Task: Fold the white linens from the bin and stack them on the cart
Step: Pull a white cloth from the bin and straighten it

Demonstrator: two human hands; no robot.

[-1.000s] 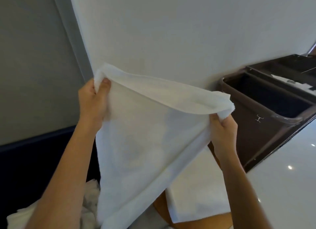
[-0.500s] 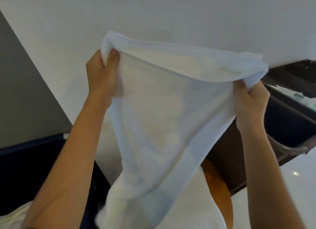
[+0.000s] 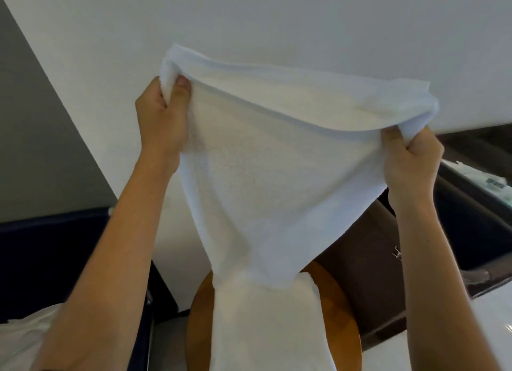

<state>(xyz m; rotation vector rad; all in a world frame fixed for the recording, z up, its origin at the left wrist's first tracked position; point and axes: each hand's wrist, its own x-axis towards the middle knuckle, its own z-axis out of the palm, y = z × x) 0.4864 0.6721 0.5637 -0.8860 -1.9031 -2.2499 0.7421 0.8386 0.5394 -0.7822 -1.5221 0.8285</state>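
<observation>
The towel hangs in front of you against the wall. Its top hem spans your two grips, and its body tapers down below them to a narrow tail. Below the right grip sits the brown cart. Below the left grip is the dark bin, with more linens heaped in it. Under the towel, between and below both grips, stands a round wooden desk. The white strip lying over it may be the towel's tail or a folded piece; you cannot tell which.

Your left grip pinches one top corner between thumb and curled fingers. Your right grip curls round the other corner and bunches it.

You seem to be at the opening-out step, with the towel spread and no fold made yet. Next, bring the grips together so corner meets corner. Keep the hem taut, and lift the tail clear of the desk before you halve it.
</observation>
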